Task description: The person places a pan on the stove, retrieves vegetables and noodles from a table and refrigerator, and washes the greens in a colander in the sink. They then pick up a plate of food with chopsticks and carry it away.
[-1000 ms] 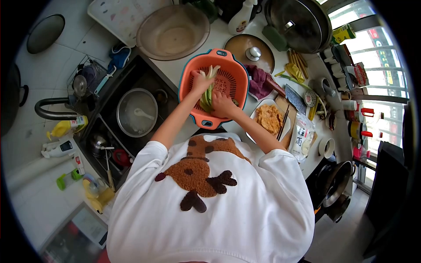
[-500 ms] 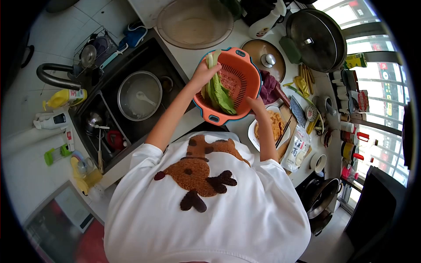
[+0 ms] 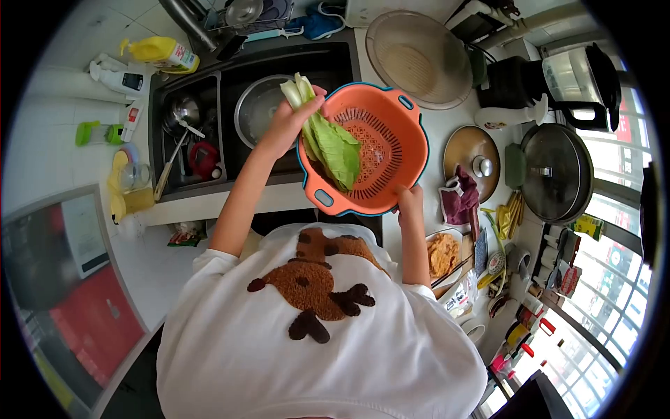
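Note:
My left hand (image 3: 289,126) is closed round the pale stems of leafy green vegetables (image 3: 335,152), at the left side of an orange colander (image 3: 412,146) with a blue rim. The leaves hang over and into the colander. At the colander's lower right, my right hand (image 3: 410,199) grips its rim, thumb on top and fingers partly hidden underneath. Left of the colander, a metal bowl (image 3: 244,122) stands in the black sink (image 3: 234,84), partly covered by my left arm.
A brown basin (image 3: 419,59), a round glass lid (image 3: 460,157) and a purple cloth (image 3: 460,199) lie to the right. Below them is a plate of orange-brown food (image 3: 443,255). Large lidded pan (image 3: 557,171) at far right; ladle (image 3: 171,167) in the left sink compartment.
The view has turned toward the sink. My left hand has lifted the greens toward the colander's left edge. My right hand has left the greens and taken hold of the rim.

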### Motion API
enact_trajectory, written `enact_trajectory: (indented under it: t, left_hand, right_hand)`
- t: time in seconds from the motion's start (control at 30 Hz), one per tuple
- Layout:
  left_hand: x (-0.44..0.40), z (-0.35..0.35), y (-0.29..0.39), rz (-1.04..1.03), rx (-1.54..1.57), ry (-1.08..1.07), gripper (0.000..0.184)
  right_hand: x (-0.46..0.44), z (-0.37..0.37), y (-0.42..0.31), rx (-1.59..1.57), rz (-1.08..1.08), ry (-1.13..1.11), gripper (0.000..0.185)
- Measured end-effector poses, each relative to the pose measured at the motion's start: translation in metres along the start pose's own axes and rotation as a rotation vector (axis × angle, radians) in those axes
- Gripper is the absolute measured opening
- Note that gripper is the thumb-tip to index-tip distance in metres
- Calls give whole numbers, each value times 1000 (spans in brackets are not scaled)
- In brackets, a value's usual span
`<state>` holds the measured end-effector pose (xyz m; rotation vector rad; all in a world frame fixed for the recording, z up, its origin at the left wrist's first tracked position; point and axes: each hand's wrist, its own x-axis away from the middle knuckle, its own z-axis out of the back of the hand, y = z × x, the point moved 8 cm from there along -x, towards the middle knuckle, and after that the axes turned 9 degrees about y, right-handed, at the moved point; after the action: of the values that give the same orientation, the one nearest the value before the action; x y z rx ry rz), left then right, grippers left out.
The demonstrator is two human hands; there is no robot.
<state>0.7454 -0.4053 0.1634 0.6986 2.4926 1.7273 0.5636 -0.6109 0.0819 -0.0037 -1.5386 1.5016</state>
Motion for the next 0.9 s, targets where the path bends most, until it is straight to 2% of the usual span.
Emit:
enact_trajectory:
  t: [0.07, 0.13, 0.23, 0.33, 0.43, 0.53, 0.6, 0.67, 0.8, 0.9]
  left_hand:
    - [10, 26, 23, -100, 81, 81, 21]
    - [19, 67, 41, -186, 209, 260, 20]
    - [45, 124, 81, -320, 384, 485, 21]
    - [65, 162, 110, -412, 496, 463, 19]
    - [72, 188, 115, -409, 563, 519, 17]
    - [55, 212, 92, -252, 612, 535, 14]
    - [33, 211, 80, -143, 387, 621, 16]
    - [4, 210, 73, -138, 263, 606, 18]
    - [-68, 205, 55, -29, -29, 421, 27]
    - [-95, 190, 54, -15, -136, 368, 21]
  right_hand:
    - [0, -25, -11, 5, 40, -93, 14]
    - [4, -48, -31, 25, 69, -121, 19]
    - [5, -84, -66, 153, 229, -113, 18]
    - [-10, -113, -76, 236, 301, -116, 21]
    - [-13, -132, -92, 333, 335, -131, 27]
    - [-16, -153, -103, 406, 383, -143, 29]
    - [-30, -166, -99, 397, 370, -160, 27]
    - [-47, -178, -86, 432, 276, -182, 26]
    - [-46, -192, -84, 487, 219, -147, 26]
    - [-49, -204, -77, 433, 172, -174, 29]
